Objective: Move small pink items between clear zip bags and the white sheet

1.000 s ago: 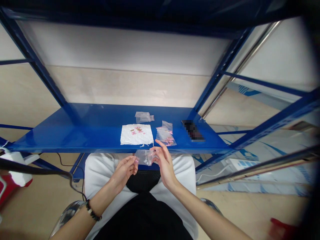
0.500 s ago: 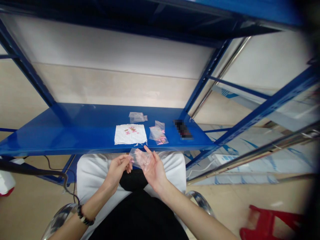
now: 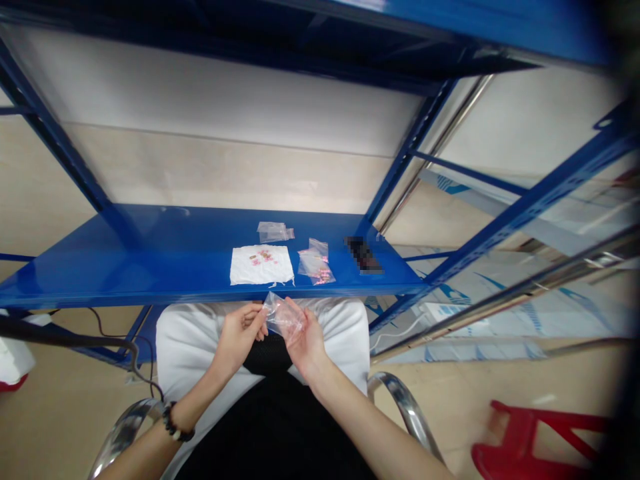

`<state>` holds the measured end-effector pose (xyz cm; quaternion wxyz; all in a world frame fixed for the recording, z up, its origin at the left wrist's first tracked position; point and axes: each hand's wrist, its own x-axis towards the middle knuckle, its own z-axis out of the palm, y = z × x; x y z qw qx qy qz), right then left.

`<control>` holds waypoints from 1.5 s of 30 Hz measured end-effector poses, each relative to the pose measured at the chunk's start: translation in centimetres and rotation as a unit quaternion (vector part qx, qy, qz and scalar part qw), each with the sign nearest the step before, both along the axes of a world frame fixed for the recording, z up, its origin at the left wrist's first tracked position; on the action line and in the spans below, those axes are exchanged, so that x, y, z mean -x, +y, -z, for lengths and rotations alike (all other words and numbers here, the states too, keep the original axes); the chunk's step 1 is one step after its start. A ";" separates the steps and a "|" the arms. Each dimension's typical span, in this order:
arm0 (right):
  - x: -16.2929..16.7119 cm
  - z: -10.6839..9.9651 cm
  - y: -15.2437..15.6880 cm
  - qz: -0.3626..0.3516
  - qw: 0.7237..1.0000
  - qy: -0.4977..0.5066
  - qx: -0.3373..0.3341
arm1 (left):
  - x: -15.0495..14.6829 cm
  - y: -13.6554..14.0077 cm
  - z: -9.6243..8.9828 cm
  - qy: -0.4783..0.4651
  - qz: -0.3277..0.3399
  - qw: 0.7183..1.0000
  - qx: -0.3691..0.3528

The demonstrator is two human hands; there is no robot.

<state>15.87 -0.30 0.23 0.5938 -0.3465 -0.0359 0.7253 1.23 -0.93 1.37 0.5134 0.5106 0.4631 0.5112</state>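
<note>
Over my lap, just in front of the shelf edge, is a small clear plastic bag (image 3: 281, 319). My left hand (image 3: 244, 337) pinches its left side between thumb and fingertips. Cupped under and around its right side, my right hand (image 3: 307, 341) holds it with fingers curled. Whether anything lies inside the bag is hard to make out. On the shelf ahead lies a white cloth (image 3: 241, 267) bearing several small pink and gold pieces (image 3: 263, 257). To its right are clear bags with pink pieces (image 3: 320, 272), and behind it are flat clear bags (image 3: 273, 232).
The blue metal shelf (image 3: 165, 260) spans the front, with another blue shelf overhead and posts at both sides. A dark, pixelated object (image 3: 364, 255) lies at its right. A red stool (image 3: 515, 440) stands on the floor at right. A cable (image 3: 131, 353) hangs at left.
My right hand's fingers have curled in around the bag from a more spread pose. The bag is now tilted differently between my hands. The view has shifted slightly.
</note>
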 end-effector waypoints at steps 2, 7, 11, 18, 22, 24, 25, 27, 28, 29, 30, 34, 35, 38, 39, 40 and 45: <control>0.5 0.3 0.1 0.012 1.000 0.001 0.010 | -0.1 -0.2 -0.3 0.017 -0.001 1.000 -0.009; 1.5 0.5 0.1 0.039 0.998 0.002 0.043 | 0.0 -0.6 -0.8 0.054 -0.009 0.998 -0.034; 2.0 0.5 -0.1 0.041 0.998 0.014 0.038 | 0.2 -0.9 -1.0 0.091 -0.016 0.994 -0.054; 2.1 1.6 0.3 0.047 0.997 0.037 0.044 | 0.2 -1.4 -1.5 0.112 0.014 0.991 -0.076; 2.2 2.0 0.5 0.041 0.998 0.036 0.041 | 0.3 -1.5 -1.3 0.123 0.028 0.987 -0.097; 2.2 2.0 0.5 0.037 0.998 0.033 0.028 | 0.4 -1.6 -1.3 0.144 0.040 0.982 -0.112; 2.2 2.0 0.5 0.035 0.999 0.032 0.023 | 0.4 -1.6 -1.3 0.155 0.047 0.980 -0.119; 2.3 2.0 0.4 0.033 0.999 0.032 0.022 | 0.4 -1.7 -1.4 0.168 0.059 0.976 -0.126; 2.4 2.0 0.4 0.035 0.999 0.032 0.025 | 0.4 -1.7 -1.4 0.173 0.062 0.975 -0.126; 2.5 2.0 0.3 0.035 0.998 0.034 0.028 | 0.4 -1.8 -1.5 0.176 0.062 0.975 -0.124; 2.5 2.0 0.3 0.036 0.998 0.035 0.028 | 0.4 -1.8 -1.6 0.175 0.061 0.975 -0.121; 2.7 2.0 0.1 0.038 0.998 0.044 0.010 | 0.3 -1.9 -2.0 0.135 0.061 0.983 -0.107; 2.7 2.1 0.0 0.037 0.998 0.043 0.007 | 0.2 -1.9 -2.2 0.122 0.064 0.985 -0.105; 2.8 2.4 0.0 0.040 0.999 0.032 0.003 | 0.1 -2.0 -2.3 0.110 0.067 0.986 -0.108; 2.8 2.5 0.0 0.045 0.999 0.030 0.005 | 0.1 -2.0 -2.3 0.114 0.067 0.985 -0.112; 2.9 2.6 0.0 0.053 0.998 0.031 0.009 | 0.1 -2.0 -2.3 0.122 0.067 0.983 -0.119; 3.1 2.7 -0.1 0.076 0.993 0.073 0.060 | 0.3 -1.9 -2.1 0.185 0.078 0.965 -0.168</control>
